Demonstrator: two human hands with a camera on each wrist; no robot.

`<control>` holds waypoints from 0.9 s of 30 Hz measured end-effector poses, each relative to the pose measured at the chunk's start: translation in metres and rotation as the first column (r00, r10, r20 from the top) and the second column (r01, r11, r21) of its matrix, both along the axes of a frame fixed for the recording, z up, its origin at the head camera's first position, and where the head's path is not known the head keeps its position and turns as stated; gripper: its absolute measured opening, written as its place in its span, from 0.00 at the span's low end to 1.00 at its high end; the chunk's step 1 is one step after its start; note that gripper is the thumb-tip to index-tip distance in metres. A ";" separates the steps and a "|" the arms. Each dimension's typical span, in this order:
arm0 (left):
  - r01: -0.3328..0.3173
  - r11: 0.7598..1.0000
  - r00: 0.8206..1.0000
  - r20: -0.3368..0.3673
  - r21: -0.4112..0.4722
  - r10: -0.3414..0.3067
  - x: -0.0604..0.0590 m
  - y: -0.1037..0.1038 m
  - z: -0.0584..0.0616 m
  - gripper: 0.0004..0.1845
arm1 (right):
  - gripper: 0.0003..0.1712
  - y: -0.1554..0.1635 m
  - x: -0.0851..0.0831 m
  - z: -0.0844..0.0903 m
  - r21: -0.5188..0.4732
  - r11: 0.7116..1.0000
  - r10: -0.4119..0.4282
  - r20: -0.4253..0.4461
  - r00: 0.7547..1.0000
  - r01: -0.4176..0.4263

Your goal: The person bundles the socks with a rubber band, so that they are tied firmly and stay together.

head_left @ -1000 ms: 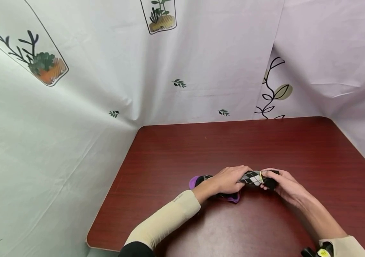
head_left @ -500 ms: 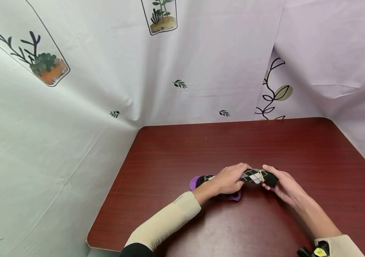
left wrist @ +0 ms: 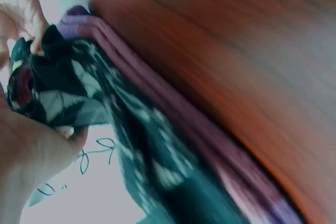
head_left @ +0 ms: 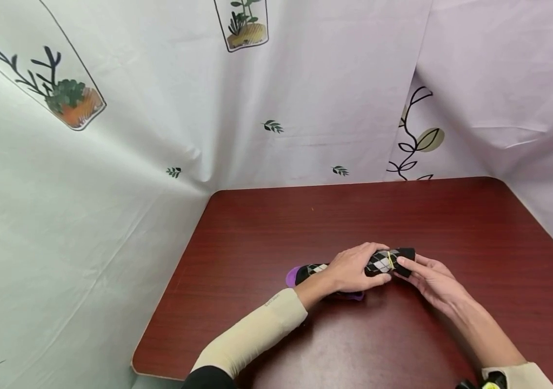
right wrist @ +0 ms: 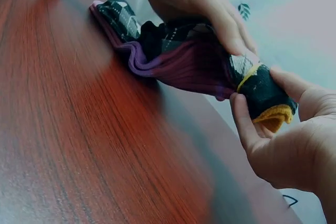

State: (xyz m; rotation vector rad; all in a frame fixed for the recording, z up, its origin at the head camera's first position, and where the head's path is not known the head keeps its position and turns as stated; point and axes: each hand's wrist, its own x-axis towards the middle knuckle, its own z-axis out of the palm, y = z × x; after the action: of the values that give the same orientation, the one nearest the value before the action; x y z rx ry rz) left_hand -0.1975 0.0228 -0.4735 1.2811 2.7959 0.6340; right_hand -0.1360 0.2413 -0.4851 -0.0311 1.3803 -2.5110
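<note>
Landmark: dark red wooden table [head_left: 266,232], walled by printed white sheets [head_left: 111,162].

Left: purple toe end [head_left: 293,275] of the sock bundle rests on the table, near its front middle. Left hand [head_left: 351,267] lies over the argyle socks [head_left: 381,262], fingers curled round the mid-section, clenched on the fabric.

Right: right hand [head_left: 429,281] pinches the black cuff end [right wrist: 265,95], thumb and fingers on either side; the yellow-edged opening [right wrist: 273,119] faces the palm.

Handling, judged: light, soft, limp knit, not fragile; sags if unsupported. Best held at cuff and mid-roll together, squeezing firmly.
</note>
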 end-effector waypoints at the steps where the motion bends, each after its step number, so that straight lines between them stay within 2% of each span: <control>1: -0.020 1.000 1.000 -0.007 0.005 0.020 0.001 0.002 0.001 0.31 | 0.11 0.000 0.000 0.000 0.014 1.000 -0.011 0.004 1.000 0.011; 4: -0.088 0.996 0.994 -0.059 0.023 0.089 0.003 0.009 0.000 0.29 | 0.10 -0.001 0.001 0.001 0.053 0.998 -0.034 0.009 0.999 0.034; 8: -0.154 0.987 0.978 -0.138 0.041 0.159 0.005 0.014 0.000 0.26 | 0.09 -0.003 0.001 0.003 0.087 0.994 -0.063 0.007 0.998 0.062; 13: -0.177 0.982 0.964 -0.187 0.067 0.187 0.005 0.017 -0.001 0.21 | 0.10 -0.004 0.000 0.005 0.090 0.991 -0.094 -0.018 0.995 0.095; 16: -0.175 0.981 0.965 -0.182 0.079 0.187 0.005 0.017 -0.002 0.20 | 0.10 -0.005 0.001 0.005 0.101 0.989 -0.104 -0.038 0.994 0.107; 19: -0.145 0.986 0.980 -0.128 0.081 0.154 0.003 0.015 -0.002 0.21 | 0.13 -0.006 0.002 0.005 0.115 0.986 -0.117 -0.055 0.992 0.122; 22: -0.092 0.991 0.996 0.000 0.100 0.093 -0.001 0.012 -0.002 0.23 | 0.20 -0.007 0.003 0.005 0.129 0.981 -0.139 -0.080 0.987 0.149; 24: -0.059 0.989 0.993 0.105 0.138 0.044 -0.004 0.011 -0.002 0.24 | 0.24 -0.008 0.004 0.006 0.135 0.977 -0.153 -0.102 0.983 0.166; 27: -0.047 0.975 0.974 0.226 0.219 -0.003 -0.008 0.010 -0.002 0.24 | 0.24 -0.008 0.004 0.005 0.148 0.972 -0.161 -0.140 0.977 0.181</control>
State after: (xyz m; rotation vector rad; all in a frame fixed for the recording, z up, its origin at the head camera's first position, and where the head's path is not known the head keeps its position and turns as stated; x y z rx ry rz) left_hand -0.2053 0.0332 -0.4753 1.1249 2.6160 1.0497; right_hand -0.1319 0.2331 -0.4797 -0.0421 1.6998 -2.5649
